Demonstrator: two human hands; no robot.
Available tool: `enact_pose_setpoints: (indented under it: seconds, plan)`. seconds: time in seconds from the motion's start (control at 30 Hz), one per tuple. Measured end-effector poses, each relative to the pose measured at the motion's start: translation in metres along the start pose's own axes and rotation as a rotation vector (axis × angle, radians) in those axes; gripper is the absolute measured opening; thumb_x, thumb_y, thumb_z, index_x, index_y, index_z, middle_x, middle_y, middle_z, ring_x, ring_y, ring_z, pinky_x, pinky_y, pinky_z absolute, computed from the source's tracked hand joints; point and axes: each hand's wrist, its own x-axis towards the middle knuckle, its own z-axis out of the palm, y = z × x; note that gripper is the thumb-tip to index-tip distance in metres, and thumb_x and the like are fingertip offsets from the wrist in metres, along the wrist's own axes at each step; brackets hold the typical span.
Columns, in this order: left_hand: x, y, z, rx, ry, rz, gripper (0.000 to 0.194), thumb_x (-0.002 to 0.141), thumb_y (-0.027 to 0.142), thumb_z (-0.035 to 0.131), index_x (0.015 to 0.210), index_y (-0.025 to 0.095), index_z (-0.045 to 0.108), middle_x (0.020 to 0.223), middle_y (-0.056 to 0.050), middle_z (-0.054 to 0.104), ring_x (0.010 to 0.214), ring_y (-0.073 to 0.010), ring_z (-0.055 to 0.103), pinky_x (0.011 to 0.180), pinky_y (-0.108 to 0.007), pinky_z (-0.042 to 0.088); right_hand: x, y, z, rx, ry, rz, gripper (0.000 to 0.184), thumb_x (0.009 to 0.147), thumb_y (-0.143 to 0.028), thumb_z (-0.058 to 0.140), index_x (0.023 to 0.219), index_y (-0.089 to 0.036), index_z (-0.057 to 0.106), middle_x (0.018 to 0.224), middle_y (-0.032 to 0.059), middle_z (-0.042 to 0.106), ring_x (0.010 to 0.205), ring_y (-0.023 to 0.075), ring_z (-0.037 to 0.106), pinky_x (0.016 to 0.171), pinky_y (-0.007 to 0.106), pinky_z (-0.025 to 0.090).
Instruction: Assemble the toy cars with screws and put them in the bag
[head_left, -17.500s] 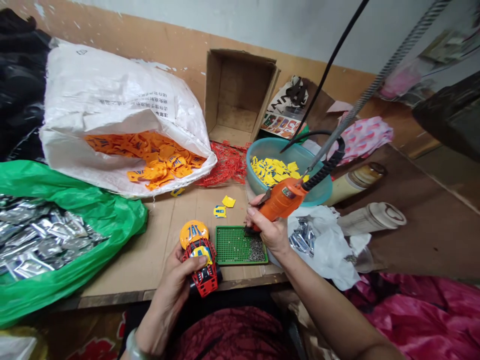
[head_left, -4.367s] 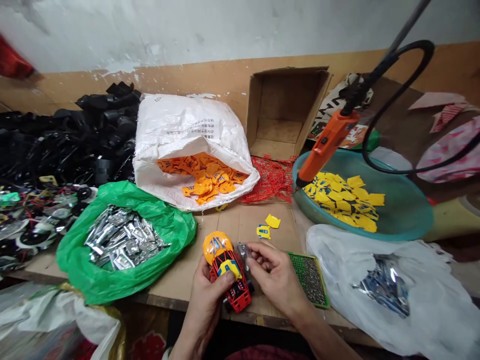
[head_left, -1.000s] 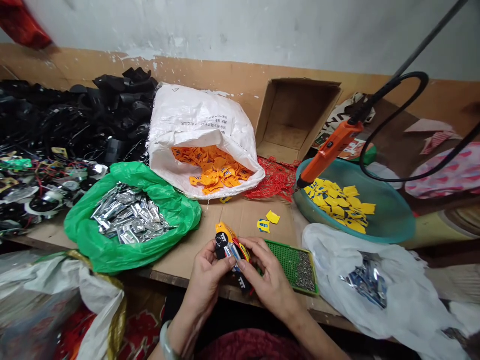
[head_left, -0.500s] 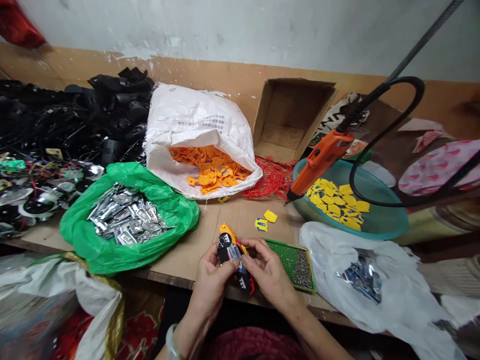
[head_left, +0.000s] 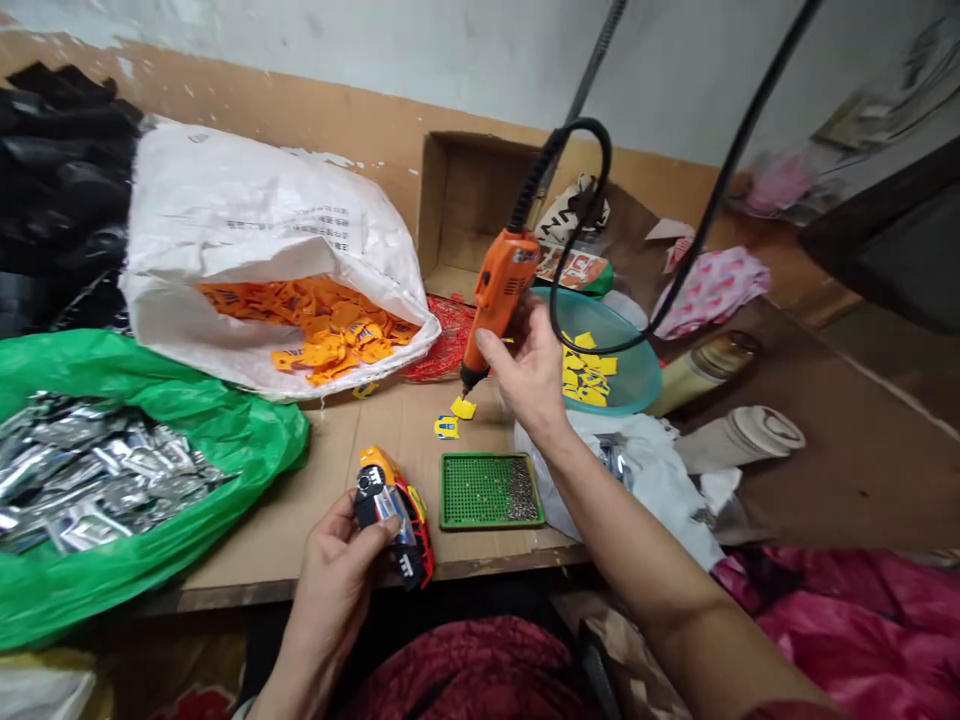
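Orange panel (head_left: 381, 461) and yellow panel (head_left: 417, 502) are on, and our left grip (head_left: 341, 552) holds the toy car (head_left: 407, 540) by the table (head_left: 225, 595), silver side panel (head_left: 390, 502) apparently not yet fastened, our right grip (head_left: 531, 375) clasping the electric screwdriver (head_left: 500, 278).

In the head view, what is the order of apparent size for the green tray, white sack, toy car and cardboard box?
Largest to smallest:
1. White sack
2. Cardboard box
3. Toy car and green tray: too alike to rank; the left hand covers part of the car.

There is one toy car (head_left: 406, 513), one electric screwdriver (head_left: 501, 275), one green tray (head_left: 469, 490), two flasks (head_left: 731, 441)
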Motion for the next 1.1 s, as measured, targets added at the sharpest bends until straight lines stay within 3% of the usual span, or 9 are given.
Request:
enact_pose_setpoints:
  seconds: [0.17,0.33,0.43,0.57,0.77,1.1]
  plan:
    - [-0.001,-0.001,-0.002,-0.010,-0.002,-0.029,0.054,0.055,0.030,0.091,0.101,0.013,0.067,0.075,-0.003,0.072,0.056,-0.0169,0.063,0.052,-0.029,0.057,-0.026,-0.017,-0.012,0.001,-0.040,0.030,0.039,0.087,-0.036,0.069,0.121,-0.024,0.053,0.117,0.0086,0.065,0.108,0.0260,0.063,0.099,0.046,0.052]
    - [0.002,-0.007,0.005,-0.030,0.005,-0.022,0.055,0.055,0.027,0.090,0.103,0.014,0.066,0.071,0.000,0.070,0.054,-0.0154,0.061,0.049,-0.026,0.054,-0.040,-0.028,-0.020,-0.009,0.013,0.125,0.033,0.084,-0.036,0.073,0.111,-0.026,0.057,0.104,0.0047,0.065,0.089,0.0214,0.063,0.086,0.043,0.055]
    - [0.003,-0.011,0.006,-0.021,0.021,-0.003,0.051,0.055,0.027,0.089,0.100,0.015,0.067,0.072,-0.001,0.070,0.057,-0.0164,0.064,0.051,-0.025,0.054,-0.048,-0.035,-0.029,0.065,-0.050,0.251,0.022,0.084,-0.030,0.071,0.102,-0.024,0.061,0.088,0.0007,0.065,0.076,0.0184,0.062,0.074,0.038,0.055]
    - [0.003,-0.013,0.006,-0.013,0.029,0.000,0.047,0.056,0.027,0.089,0.096,0.014,0.067,0.073,-0.001,0.071,0.058,-0.0159,0.063,0.052,-0.025,0.054,-0.078,-0.041,-0.040,0.227,-0.087,0.368,0.031,0.081,-0.019,0.067,0.110,-0.024,0.062,0.074,-0.0040,0.063,0.062,0.0158,0.060,0.063,0.033,0.051]
    - [0.001,-0.009,0.007,-0.018,0.042,-0.019,0.047,0.055,0.026,0.089,0.095,0.014,0.068,0.075,-0.002,0.073,0.058,-0.0150,0.063,0.054,-0.024,0.054,-0.122,-0.029,-0.031,0.344,-0.012,0.380,0.020,0.089,-0.029,0.072,0.105,-0.024,0.059,0.062,-0.0079,0.056,0.049,0.0118,0.055,0.055,0.029,0.049]
    - [0.002,-0.012,0.000,-0.048,0.076,-0.050,0.047,0.057,0.025,0.088,0.098,0.014,0.069,0.075,-0.002,0.073,0.056,-0.0134,0.061,0.054,-0.023,0.053,-0.126,-0.015,-0.023,0.385,-0.094,0.435,0.025,0.088,-0.039,0.074,0.102,-0.026,0.058,0.061,-0.0074,0.053,0.046,0.0138,0.051,0.052,0.032,0.049]
